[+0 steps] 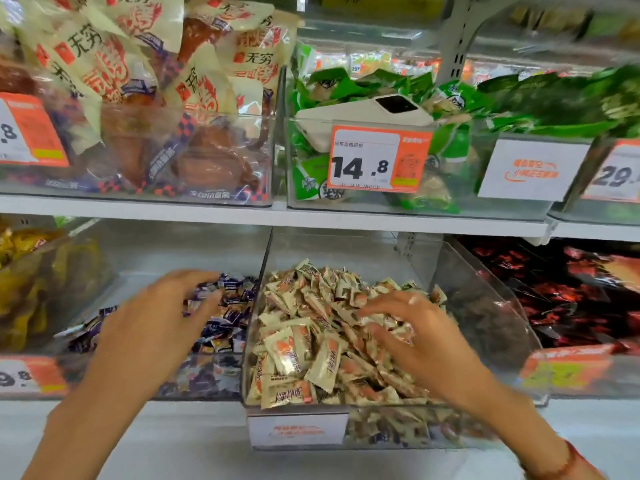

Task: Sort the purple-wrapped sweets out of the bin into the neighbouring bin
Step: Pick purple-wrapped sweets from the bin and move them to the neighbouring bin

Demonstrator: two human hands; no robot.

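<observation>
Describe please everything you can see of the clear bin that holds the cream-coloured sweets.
The clear bin looks like transparent plastic, with tall sloping side walls and a low front lip. It sits on the lower shelf, pulled forward past the neighbouring bin of purple-wrapped sweets on its left. Cream-and-orange wrapped sweets fill it in a heap. A white label with blurred orange print is fixed to its front. The right hand rests on the heap, fingers spread.

White shelf (138,204), clear bins (433,258) of wrapped snacks
</observation>
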